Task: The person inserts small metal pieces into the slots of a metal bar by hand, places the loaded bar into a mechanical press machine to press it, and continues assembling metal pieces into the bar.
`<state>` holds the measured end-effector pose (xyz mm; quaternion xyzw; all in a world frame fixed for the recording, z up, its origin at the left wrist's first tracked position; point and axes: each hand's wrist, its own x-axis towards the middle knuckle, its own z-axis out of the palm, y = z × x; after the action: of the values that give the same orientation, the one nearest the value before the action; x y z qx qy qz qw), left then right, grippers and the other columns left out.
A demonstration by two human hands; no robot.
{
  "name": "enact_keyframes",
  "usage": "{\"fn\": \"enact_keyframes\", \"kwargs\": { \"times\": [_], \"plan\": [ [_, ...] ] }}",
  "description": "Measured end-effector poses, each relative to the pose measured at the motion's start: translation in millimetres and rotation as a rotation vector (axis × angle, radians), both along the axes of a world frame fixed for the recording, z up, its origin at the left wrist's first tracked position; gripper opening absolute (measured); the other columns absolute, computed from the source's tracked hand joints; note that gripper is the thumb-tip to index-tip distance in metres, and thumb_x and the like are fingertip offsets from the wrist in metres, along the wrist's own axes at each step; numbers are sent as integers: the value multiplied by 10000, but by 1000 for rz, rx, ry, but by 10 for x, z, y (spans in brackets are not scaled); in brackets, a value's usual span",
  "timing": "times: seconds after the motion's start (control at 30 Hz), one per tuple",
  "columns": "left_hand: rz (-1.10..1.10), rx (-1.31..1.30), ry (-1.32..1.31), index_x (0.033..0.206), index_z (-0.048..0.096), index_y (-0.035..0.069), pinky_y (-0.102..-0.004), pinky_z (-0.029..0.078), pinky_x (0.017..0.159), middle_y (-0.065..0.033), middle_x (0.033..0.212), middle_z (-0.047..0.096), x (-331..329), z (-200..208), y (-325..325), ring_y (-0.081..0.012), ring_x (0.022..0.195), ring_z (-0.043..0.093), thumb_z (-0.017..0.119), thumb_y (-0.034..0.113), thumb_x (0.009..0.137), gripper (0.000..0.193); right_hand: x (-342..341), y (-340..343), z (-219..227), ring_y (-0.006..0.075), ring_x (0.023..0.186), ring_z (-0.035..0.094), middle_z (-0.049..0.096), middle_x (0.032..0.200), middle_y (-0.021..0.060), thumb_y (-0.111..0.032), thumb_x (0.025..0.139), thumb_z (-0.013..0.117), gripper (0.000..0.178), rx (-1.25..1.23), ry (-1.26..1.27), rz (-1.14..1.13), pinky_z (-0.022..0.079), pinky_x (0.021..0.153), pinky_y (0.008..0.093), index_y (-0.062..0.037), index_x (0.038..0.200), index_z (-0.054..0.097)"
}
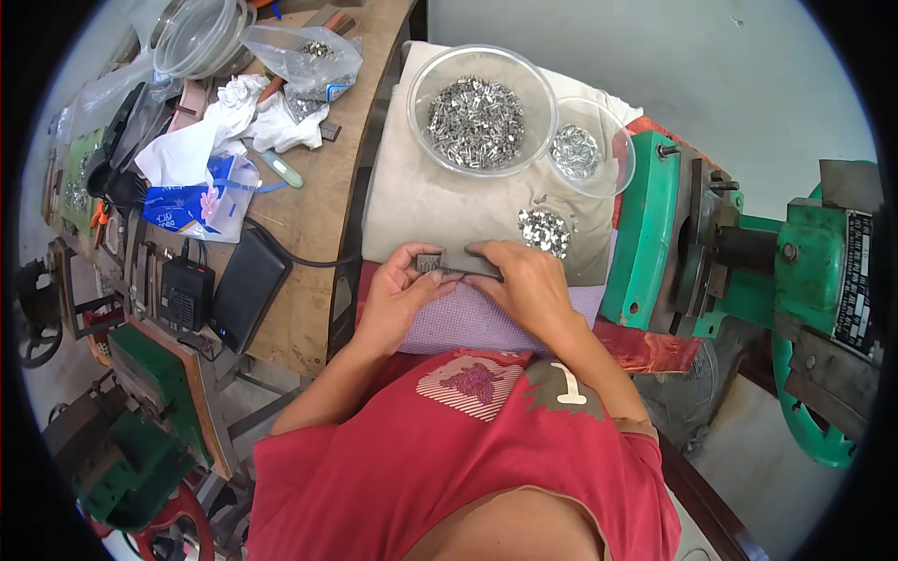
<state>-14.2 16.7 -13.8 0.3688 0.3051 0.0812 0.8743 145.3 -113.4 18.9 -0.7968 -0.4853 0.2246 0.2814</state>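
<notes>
A dark grey metal bar (460,263) lies level between my two hands, just in front of my body. Thumb and fingers of my left hand (391,297) close on its left end, where small ridged marks show. My right hand (531,282) grips the other end and covers part of it. Just beyond the right hand, a loose pile of small shiny metal pieces (544,232) rests on beige cloth (391,192). Farther back stands a large clear tub (541,110) of short metal cylinders (475,122); a smaller clear tub (624,157) beside it holds thin shiny pieces (575,151).
A green machine (641,229) with a handwheel (795,411) stands close on the right. To the left, a wooden table (285,327) carries a black flat device (251,288), a blue tissue pack (198,201), crumpled white tissues (178,154) and plastic bags. Purple cloth (458,323) lies under my hands.
</notes>
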Motion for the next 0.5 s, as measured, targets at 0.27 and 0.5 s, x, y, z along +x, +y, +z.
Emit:
{"fn": "enact_keyframes", "kwargs": {
  "times": [0.27,0.5],
  "plan": [
    [-124,-97,8,1352,492,-102,-341,605,818,-198,1216,642,-69,198,199,-247,890,719,409,378,1080,558,123,-93,161,267,706,653,631,751,60,-76,649,784,397,260,-199,102,529,627,385,-135,1038,727],
    [-441,-10,6,1269,591,-56,-249,530,679,-130,956,711,313,614,494,-124,759,641,510,234,1049,373,364,38,545,280,747,640,630,815,68,-136,706,796,404,379,-305,57,517,643,391,-101,1093,684]
  ]
}}
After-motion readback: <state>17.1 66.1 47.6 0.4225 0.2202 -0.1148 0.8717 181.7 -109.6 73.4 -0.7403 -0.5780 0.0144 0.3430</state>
